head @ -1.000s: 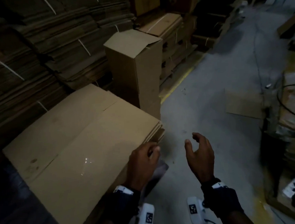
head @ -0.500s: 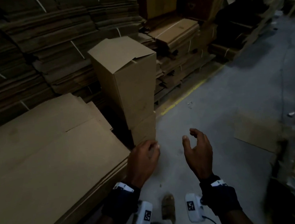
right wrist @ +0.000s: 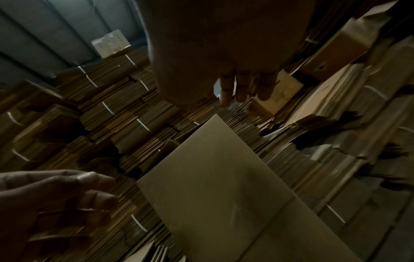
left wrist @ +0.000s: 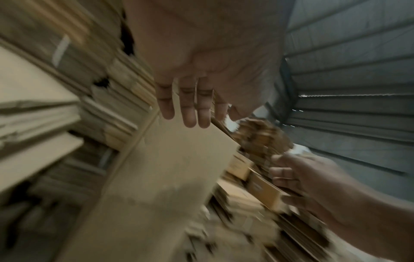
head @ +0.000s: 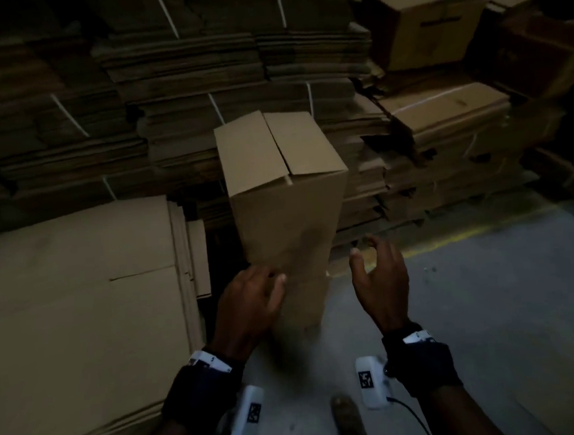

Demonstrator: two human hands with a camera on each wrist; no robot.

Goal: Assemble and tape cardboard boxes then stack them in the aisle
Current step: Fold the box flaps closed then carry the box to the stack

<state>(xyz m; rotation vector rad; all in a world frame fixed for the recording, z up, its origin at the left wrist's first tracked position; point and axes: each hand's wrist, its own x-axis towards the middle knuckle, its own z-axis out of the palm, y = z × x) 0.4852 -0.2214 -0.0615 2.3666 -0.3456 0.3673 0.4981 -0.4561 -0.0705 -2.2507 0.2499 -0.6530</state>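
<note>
A tall assembled cardboard box, its top flaps folded down, stands on a second box at the aisle's edge. My left hand is empty, fingers loosely out, just in front of the stack's lower left side; whether it touches is unclear. My right hand is empty too, fingers spread and a little curled, hanging off the stack's right side. The left wrist view shows straight fingers before the box face. In the right wrist view, the fingers hang above the box.
A thick stack of flat cardboard sheets lies at my left. Strapped bundles of flat cardboard fill the back, and a brown carton sits on them at the right. A yellow floor line edges the grey concrete aisle. My shoe shows below.
The view has swung left, bringing the box stack to the centre. Both empty hands have come closer to it, the left now in front of its lower face.
</note>
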